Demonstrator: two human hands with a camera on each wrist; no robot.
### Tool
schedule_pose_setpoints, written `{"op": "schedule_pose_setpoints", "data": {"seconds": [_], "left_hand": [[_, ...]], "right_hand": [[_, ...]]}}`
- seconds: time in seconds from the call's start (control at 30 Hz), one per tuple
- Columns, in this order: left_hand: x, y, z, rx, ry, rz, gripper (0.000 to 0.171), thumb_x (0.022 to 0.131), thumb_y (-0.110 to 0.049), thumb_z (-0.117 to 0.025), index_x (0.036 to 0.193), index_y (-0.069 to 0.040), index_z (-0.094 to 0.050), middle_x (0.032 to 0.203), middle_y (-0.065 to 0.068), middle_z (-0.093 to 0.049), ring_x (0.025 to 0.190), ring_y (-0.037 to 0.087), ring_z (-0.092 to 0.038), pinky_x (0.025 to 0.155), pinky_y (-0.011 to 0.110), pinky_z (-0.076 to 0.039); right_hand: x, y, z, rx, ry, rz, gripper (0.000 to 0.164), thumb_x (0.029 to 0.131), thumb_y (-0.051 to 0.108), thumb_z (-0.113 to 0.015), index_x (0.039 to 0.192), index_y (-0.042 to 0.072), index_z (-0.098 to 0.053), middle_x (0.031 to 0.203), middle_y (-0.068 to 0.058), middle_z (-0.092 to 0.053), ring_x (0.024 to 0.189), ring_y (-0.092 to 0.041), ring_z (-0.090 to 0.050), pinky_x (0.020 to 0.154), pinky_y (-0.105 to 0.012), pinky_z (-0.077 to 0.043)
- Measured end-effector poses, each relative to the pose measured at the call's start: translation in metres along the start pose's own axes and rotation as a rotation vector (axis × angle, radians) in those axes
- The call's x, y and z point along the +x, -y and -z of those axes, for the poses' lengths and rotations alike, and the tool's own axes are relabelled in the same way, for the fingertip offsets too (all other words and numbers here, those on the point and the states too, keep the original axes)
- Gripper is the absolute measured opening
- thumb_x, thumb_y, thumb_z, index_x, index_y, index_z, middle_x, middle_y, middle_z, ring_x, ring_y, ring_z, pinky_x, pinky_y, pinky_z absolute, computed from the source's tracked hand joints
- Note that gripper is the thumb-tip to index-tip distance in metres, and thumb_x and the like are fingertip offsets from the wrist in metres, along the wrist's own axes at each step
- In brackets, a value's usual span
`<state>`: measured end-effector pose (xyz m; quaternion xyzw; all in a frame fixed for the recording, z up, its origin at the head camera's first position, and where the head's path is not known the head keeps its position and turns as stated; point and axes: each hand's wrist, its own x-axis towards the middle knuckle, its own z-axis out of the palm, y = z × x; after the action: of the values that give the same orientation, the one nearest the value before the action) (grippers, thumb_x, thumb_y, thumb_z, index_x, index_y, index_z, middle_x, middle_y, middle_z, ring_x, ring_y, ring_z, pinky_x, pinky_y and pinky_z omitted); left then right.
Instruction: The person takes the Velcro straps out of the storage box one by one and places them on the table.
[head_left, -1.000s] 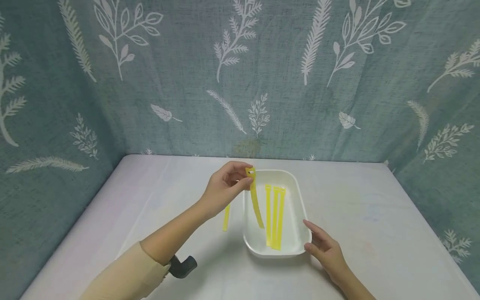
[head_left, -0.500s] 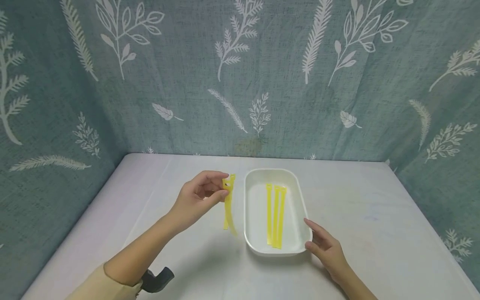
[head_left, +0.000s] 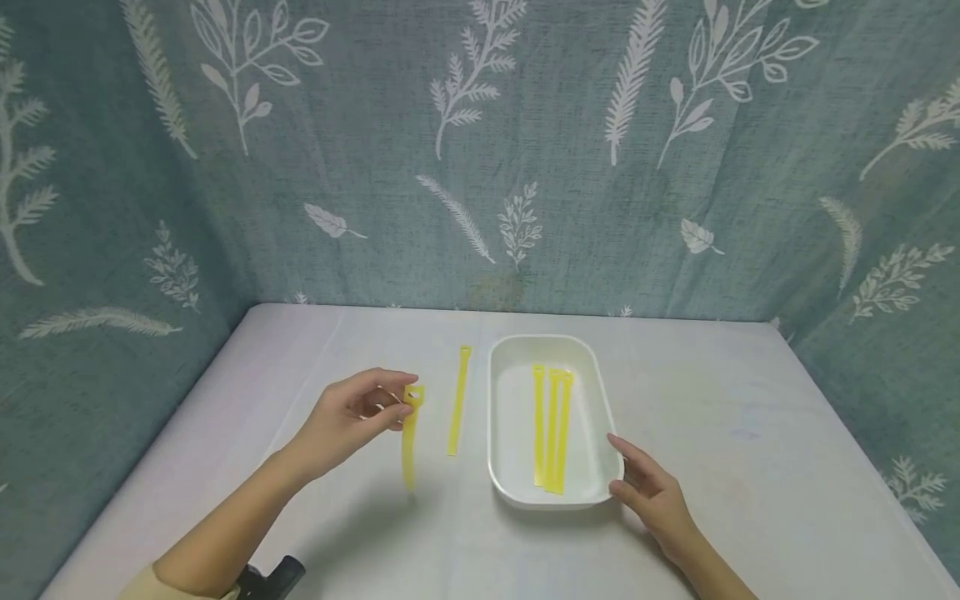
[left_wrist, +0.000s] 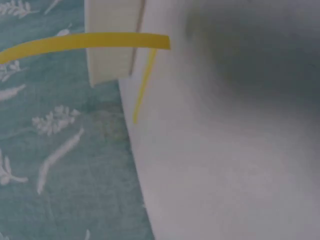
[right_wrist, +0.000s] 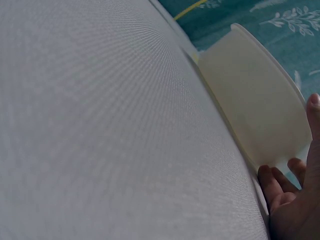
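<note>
My left hand pinches a yellow cable strap by its slotted head, between thumb and index finger. The strap hangs down above the table, left of a second yellow strap lying flat. In the left wrist view the held strap crosses the top, and the hand itself is out of sight. A white tray stands right of the lying strap, with several yellow straps lengthwise inside. My right hand rests against the tray's near right corner; the right wrist view shows its fingertips at the outer wall.
A white-covered table bears everything. Teal cloth with white leaf prints hangs behind and at both sides. A dark device sits by the left forearm, near the lower edge of the head view.
My left hand has carried its strap from over the tray leftward and toward me, past the lying strap, which is now fully visible. The right hand and tray have stayed put.
</note>
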<state>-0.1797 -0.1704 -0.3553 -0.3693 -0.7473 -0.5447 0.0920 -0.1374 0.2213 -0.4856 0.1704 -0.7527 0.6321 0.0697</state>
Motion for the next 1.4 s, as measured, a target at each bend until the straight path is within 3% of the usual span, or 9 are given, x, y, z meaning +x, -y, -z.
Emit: {"op": "schedule_pose_setpoints", "data": {"seconds": [0.2, 0.37, 0.53, 0.83, 1.03, 1.2, 1.4], "left_hand": [[0.001, 0.013, 0.003, 0.013, -0.021, 0.036, 0.039, 0.083, 0.009, -0.065, 0.119, -0.006, -0.060, 0.087, 0.011, -0.063, 0.075, 0.013, -0.067, 0.064, 0.029, -0.058], [0.010, 0.026, 0.003, 0.034, -0.070, 0.130, 0.033, 0.085, 0.001, -0.067, 0.117, -0.003, -0.060, 0.087, 0.012, -0.063, 0.075, 0.015, -0.066, 0.065, 0.029, -0.057], [0.020, 0.042, 0.004, 0.048, -0.102, 0.209, 0.033, 0.085, 0.000, -0.067, 0.117, -0.001, -0.060, 0.088, 0.013, -0.063, 0.078, 0.010, -0.066, 0.067, 0.027, -0.057], [0.040, 0.066, 0.001, 0.041, -0.104, 0.338, 0.033, 0.088, -0.009, -0.067, 0.119, -0.005, -0.060, 0.094, 0.016, -0.064, 0.081, 0.008, -0.065, 0.071, 0.027, -0.055], [0.045, 0.082, -0.003, 0.033, -0.115, 0.376, 0.032, 0.088, -0.009, -0.067, 0.119, -0.005, -0.061, 0.093, 0.015, -0.064, 0.080, 0.008, -0.064, 0.071, 0.025, -0.055], [0.052, 0.093, -0.006, 0.044, -0.120, 0.367, 0.031, 0.088, -0.010, -0.067, 0.118, -0.004, -0.061, 0.092, 0.013, -0.064, 0.079, 0.009, -0.064, 0.070, 0.025, -0.056], [0.062, 0.109, -0.004, 0.077, -0.128, 0.381, 0.032, 0.089, -0.008, -0.066, 0.120, -0.001, -0.060, 0.093, 0.016, -0.063, 0.082, 0.021, -0.065, 0.070, 0.023, -0.055]], "right_hand": [[-0.001, 0.000, 0.001, -0.007, 0.008, -0.022, 0.049, 0.088, -0.008, -0.057, 0.135, -0.006, -0.043, 0.132, 0.026, -0.046, 0.116, 0.005, -0.050, 0.090, -0.013, -0.045], [-0.001, -0.001, 0.001, -0.002, 0.010, -0.032, 0.049, 0.088, -0.008, -0.057, 0.135, -0.006, -0.043, 0.131, 0.026, -0.047, 0.116, 0.005, -0.050, 0.091, -0.013, -0.045], [-0.001, 0.001, -0.002, 0.009, 0.008, -0.041, 0.049, 0.088, -0.007, -0.057, 0.135, -0.005, -0.043, 0.131, 0.025, -0.047, 0.116, 0.005, -0.050, 0.091, -0.013, -0.045], [0.000, 0.002, -0.002, 0.010, 0.011, -0.018, 0.049, 0.088, -0.009, -0.056, 0.135, -0.004, -0.044, 0.132, 0.024, -0.047, 0.117, 0.004, -0.049, 0.091, -0.013, -0.044], [-0.001, 0.003, -0.002, 0.037, 0.031, -0.012, 0.049, 0.089, -0.008, -0.056, 0.136, -0.005, -0.043, 0.133, 0.023, -0.047, 0.116, 0.004, -0.050, 0.091, -0.015, -0.046], [-0.001, 0.004, -0.002, 0.021, 0.003, -0.009, 0.049, 0.088, -0.009, -0.057, 0.135, -0.004, -0.045, 0.132, 0.023, -0.047, 0.116, 0.005, -0.050, 0.091, -0.013, -0.045], [0.000, 0.006, -0.001, 0.021, 0.007, -0.018, 0.049, 0.088, -0.009, -0.057, 0.135, -0.005, -0.044, 0.132, 0.024, -0.047, 0.116, 0.004, -0.050, 0.090, -0.014, -0.046]]}}
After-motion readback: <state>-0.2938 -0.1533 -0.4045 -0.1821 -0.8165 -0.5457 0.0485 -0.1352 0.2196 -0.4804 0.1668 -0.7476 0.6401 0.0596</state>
